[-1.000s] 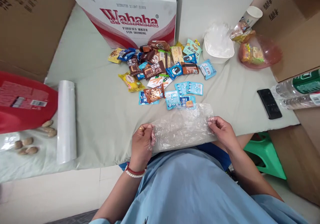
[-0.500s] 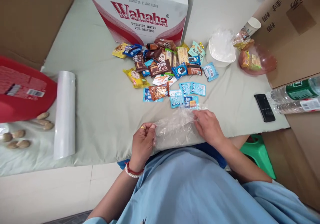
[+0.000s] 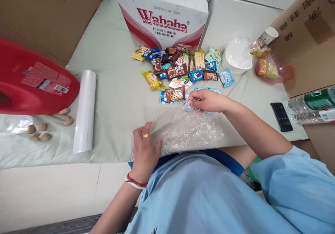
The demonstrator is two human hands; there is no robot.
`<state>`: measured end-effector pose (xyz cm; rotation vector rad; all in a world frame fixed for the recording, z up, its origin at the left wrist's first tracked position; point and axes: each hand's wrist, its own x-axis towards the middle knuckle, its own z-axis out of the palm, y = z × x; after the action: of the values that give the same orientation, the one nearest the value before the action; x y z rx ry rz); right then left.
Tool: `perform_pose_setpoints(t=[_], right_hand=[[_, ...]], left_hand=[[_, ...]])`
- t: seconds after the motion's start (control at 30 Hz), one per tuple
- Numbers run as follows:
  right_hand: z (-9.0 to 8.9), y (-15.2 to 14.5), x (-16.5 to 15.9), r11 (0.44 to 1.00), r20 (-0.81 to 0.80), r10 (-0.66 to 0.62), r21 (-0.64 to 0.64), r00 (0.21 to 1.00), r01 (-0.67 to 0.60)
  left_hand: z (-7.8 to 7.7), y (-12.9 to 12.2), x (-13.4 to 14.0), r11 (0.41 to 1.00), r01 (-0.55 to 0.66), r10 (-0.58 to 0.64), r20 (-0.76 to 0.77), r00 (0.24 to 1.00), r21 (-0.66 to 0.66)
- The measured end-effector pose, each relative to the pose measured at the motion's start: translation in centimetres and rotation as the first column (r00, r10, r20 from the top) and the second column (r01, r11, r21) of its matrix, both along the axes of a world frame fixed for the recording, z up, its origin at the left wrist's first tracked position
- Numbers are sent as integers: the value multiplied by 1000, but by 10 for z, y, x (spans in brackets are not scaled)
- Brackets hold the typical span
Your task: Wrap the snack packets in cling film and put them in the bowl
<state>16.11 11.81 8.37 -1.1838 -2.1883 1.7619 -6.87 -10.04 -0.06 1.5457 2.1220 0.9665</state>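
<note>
A crinkled clear plastic bag (image 3: 193,133) lies flat along the table's front edge. My left hand (image 3: 146,148), with a gold ring, rests at the bag's left edge, its thumb apart from the fingers. My right hand (image 3: 206,100) is closed in a pinch on the bag's far edge, above several light-blue snack packets that it partly covers. Just left of that hand, a brown cookie packet (image 3: 175,94) overlaps a blue packet (image 3: 163,97). Behind them is a pile of wrapped snacks, with a brown cocoa packet (image 3: 176,71) and a yellow packet (image 3: 153,80).
A Wahaha carton (image 3: 167,21) stands at the back. A white tub (image 3: 238,58), a pink bowl (image 3: 278,78), a black phone (image 3: 281,116) and bottles (image 3: 314,99) are on the right. A plastic roll (image 3: 85,112), red jug (image 3: 39,80) and walnut-like pieces (image 3: 41,126) are on the left.
The bag has been lowered and spread flatter. My right hand has moved forward and left over the light-blue packets; my left hand has loosened from its pinch. The view has shifted left.
</note>
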Motion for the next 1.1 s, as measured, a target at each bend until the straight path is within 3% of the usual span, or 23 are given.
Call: perform_pose_setpoints(t=[0.07, 0.13, 0.2, 0.27, 0.33, 0.4, 0.43, 0.53, 0.6, 0.63, 0.7, 0.8, 0.9, 1.0, 1.1], right_hand=[[-9, 1, -20, 997, 24, 29, 67, 999, -31], [-14, 1, -38, 991, 80, 61, 112, 995, -70], [-15, 3, -53, 985, 153, 85, 133, 984, -106], [-14, 8, -65, 970, 209, 157, 154, 965, -191], [-10, 18, -74, 910, 233, 287, 235, 929, -341], [-3, 27, -79, 782, 296, 354, 427, 887, -455], [3, 29, -79, 698, 334, 321, 549, 886, -460], [17, 19, -65, 448, 263, 51, 856, 963, -258], [16, -8, -46, 352, 68, -84, 935, 994, -34], [10, -26, -35, 339, -11, -121, 939, 993, 52], [-13, -64, -11, 380, -48, -119, 921, 992, 90], [-60, -115, 25, 518, 94, 16, 851, 995, -89], [-95, -144, 57, 617, 186, -37, 777, 982, -124], [-100, -151, 84, 677, 152, -90, 735, 984, -51], [-86, -141, 97, 686, 31, -107, 726, 994, 52]], left_hand=[[0, -7, 10, 968, 5, 57, -243, 968, 249], [-2, -11, 20, 880, 229, -58, -386, 921, 415], [-5, -9, 28, 738, 550, -370, -447, 814, 391], [-8, -1, 33, 622, 751, -652, -385, 653, 222], [-10, 10, 37, 643, 766, -730, -289, 620, 21], [-10, 21, 40, 720, 683, -686, -273, 674, -125], [-10, 25, 41, 753, 637, -655, -282, 701, -164], [-11, 31, 42, 809, 561, -585, -318, 746, -175], [-14, 32, 41, 822, 550, -565, -338, 753, -148], [-15, 32, 41, 824, 551, -559, -340, 756, -131], [-18, 32, 39, 827, 556, -550, -328, 768, -85], [-22, 33, 31, 848, 530, -510, -310, 802, -24], [-26, 33, 14, 902, 431, -419, -321, 849, -36], [-28, 33, -5, 947, 315, -321, -310, 895, -72], [-30, 33, -13, 959, 265, -284, -323, 903, -102]])
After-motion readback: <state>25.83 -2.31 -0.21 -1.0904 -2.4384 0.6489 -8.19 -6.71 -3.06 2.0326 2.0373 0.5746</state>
